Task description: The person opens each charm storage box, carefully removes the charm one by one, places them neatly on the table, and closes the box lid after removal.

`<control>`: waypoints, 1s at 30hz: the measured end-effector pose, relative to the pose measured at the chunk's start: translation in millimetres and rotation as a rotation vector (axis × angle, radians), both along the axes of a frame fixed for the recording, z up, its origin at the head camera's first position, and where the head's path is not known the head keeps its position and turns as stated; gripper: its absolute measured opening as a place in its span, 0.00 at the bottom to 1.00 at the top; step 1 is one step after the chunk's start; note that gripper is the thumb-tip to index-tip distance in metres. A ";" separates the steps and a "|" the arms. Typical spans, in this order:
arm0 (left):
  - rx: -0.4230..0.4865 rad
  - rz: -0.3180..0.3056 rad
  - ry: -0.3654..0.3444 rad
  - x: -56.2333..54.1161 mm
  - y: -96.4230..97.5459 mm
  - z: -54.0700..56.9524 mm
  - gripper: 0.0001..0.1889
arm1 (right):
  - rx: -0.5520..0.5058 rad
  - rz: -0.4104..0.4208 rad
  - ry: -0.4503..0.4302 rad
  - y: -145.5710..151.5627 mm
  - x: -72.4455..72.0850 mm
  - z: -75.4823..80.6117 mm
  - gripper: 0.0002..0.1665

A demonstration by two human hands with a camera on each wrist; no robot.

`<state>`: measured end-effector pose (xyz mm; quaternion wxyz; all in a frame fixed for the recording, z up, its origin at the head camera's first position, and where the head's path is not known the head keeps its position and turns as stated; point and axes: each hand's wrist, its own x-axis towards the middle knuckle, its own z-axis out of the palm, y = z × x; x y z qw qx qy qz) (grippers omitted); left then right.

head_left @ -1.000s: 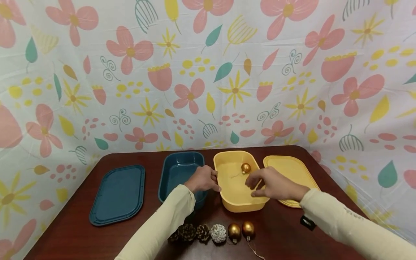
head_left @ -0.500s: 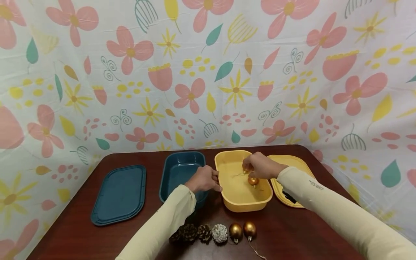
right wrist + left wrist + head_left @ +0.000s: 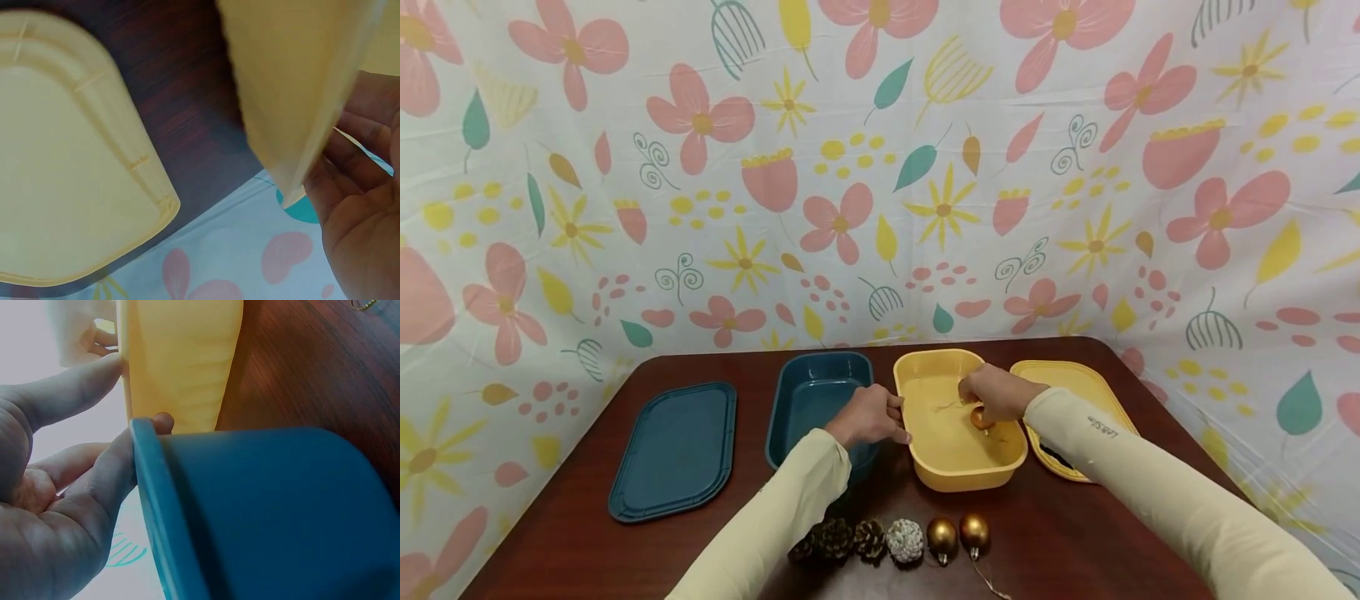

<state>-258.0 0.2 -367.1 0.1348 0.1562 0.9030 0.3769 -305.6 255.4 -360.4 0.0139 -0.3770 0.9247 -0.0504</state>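
My left hand (image 3: 871, 414) holds the left rim of the yellow container (image 3: 940, 450), its thumb at the rim in the left wrist view. The blue container (image 3: 281, 506) stands close beside those fingers. My right hand (image 3: 996, 392) reaches down inside the yellow container near its right wall. A gold bauble (image 3: 981, 418) shows just below the right hand, partly covered by it. In the right wrist view the wall hides the right fingertips (image 3: 319, 181), and I cannot tell whether they grip a bauble. A thin string lies on the container floor.
A row near the front holds dark pine cones (image 3: 833, 538), a whitish textured ball (image 3: 905, 541) and two gold baubles (image 3: 942, 538). The blue lid (image 3: 677, 450) lies at the left, the yellow lid (image 3: 1075, 387) at the right. A flowered cloth (image 3: 850, 275) hangs behind the table.
My right hand moved up and back inside the yellow container, uncovering one bauble and covering the one behind it. That nearer bauble has shifted slightly left. My left hand stays at the rim.
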 end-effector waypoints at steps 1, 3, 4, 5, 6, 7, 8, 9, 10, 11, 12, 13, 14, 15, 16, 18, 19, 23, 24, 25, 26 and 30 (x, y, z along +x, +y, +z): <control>0.003 -0.002 -0.002 0.4 -0.3 0.3 0.31 | 0.008 0.003 -0.002 -0.1 -0.6 -0.6 0.09; 0.009 -0.001 -0.003 0.9 -0.9 1.0 0.30 | 0.022 0.012 -0.002 -0.8 -1.7 -1.3 0.09; 0.013 0.000 -0.007 1.0 -1.2 1.3 0.30 | 0.025 0.010 -0.012 -1.1 -2.2 -1.6 0.09; 0.017 0.001 -0.010 0.9 -1.5 1.6 0.29 | 0.029 0.006 -0.024 -1.5 -2.6 -1.6 0.09; 0.021 0.004 -0.014 0.8 -1.5 1.6 0.29 | 0.033 0.002 -0.033 -1.8 -3.0 -1.8 0.09; 0.027 0.007 -0.019 0.7 -1.7 1.6 0.29 | 0.039 -0.002 -0.040 -2.1 -3.4 -1.9 0.10; 0.030 0.009 -0.020 0.4 -1.7 1.6 0.29 | 0.041 -0.005 -0.046 -2.4 -3.3 -1.7 0.10; 0.033 0.010 -0.023 0.2 -1.7 1.6 0.29 | 0.045 -0.002 -0.043 -2.8 -3.0 -1.5 0.11; 0.033 0.011 -0.024 -0.1 -1.6 1.3 0.29 | 0.050 -0.007 -0.045 -3.0 -2.9 -1.5 0.11; 0.034 0.012 -0.023 -0.4 -1.7 1.2 0.29 | 0.053 -0.009 -0.041 -3.4 -2.6 -1.4 0.12; 0.035 0.014 -0.024 -0.7 -1.6 1.1 0.30 | 0.055 -0.010 -0.039 -3.9 -2.3 -1.5 0.12; 0.034 0.016 -0.025 -0.9 -1.6 0.9 0.30 | 0.058 -0.012 -0.037 -4.4 -1.9 -1.6 0.11; 0.034 0.017 -0.026 -1.1 -1.7 0.8 0.30 | 0.062 -0.006 -0.029 -4.8 -1.5 -1.8 0.11; 0.034 0.019 -0.027 -1.2 -1.8 0.6 0.30 | 0.064 -0.008 -0.027 -5.3 -1.3 -2.1 0.11; 0.033 0.020 -0.027 -1.4 -1.8 0.3 0.30 | 0.066 -0.013 -0.030 -5.5 -1.1 -2.4 0.11; 0.032 0.020 -0.031 -1.4 -1.9 0.1 0.30 | 0.067 -0.009 -0.027 -5.9 -1.1 -2.9 0.11; 0.030 0.021 -0.033 -1.3 -2.0 0.0 0.31 | 0.065 0.000 -0.023 -5.9 -1.2 -3.1 0.11; 0.024 0.024 -0.036 -0.5 -2.0 0.3 0.31 | 0.009 0.050 0.009 -4.3 -2.3 -1.2 0.10; 0.022 0.024 -0.036 -0.1 -1.8 0.6 0.32 | -0.017 0.045 0.006 -3.4 -2.4 0.0 0.09; 0.024 0.024 -0.039 0.0 -1.6 0.6 0.32 | -0.047 0.042 0.008 -2.3 -2.7 1.5 0.08; 0.026 0.024 -0.040 0.2 -1.5 0.6 0.32 | -0.078 0.030 0.003 -1.0 -2.6 3.5 0.07; 0.025 0.020 -0.040 0.8 -0.9 -0.2 0.32 | -0.224 -0.067 -0.123 5.6 1.7 13.2 0.07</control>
